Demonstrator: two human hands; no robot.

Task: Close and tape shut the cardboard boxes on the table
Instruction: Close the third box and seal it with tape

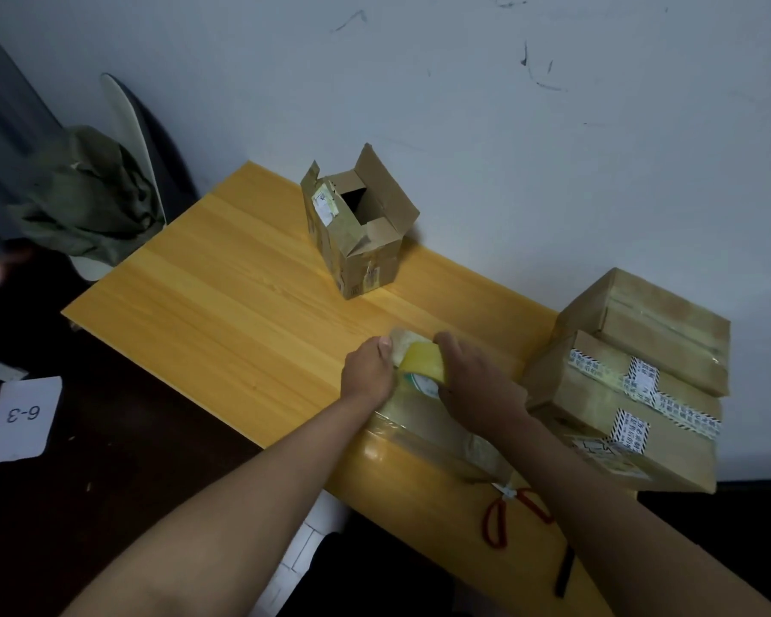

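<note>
A: What stage of the sealing work is shown?

B: Midway, by the look of it. On the orange-yellow wooden worktop (223, 278), two flat brown cardboard boxes (628, 394) lie stacked at the right edge with their flaps down and clear tape across the seams; these read as finished. A tall brown cardboard box (357, 229) stands well apart at the far side, near the wall, with all its top flaps still open.

A: And the hands?

B: Both work over a low tape-covered parcel (437, 443) at the near edge. The left hand (368, 371) pinches what seems to be the free end of the strip; the right hand (477, 380) curls round the yellowish roll of clear packing tape (421, 362).

A: What remains?

B: Probably finishing this strip, cutting it, perhaps with the red-handled scissors (508, 512) just beside the right forearm, then closing and taping the tall box.
</note>
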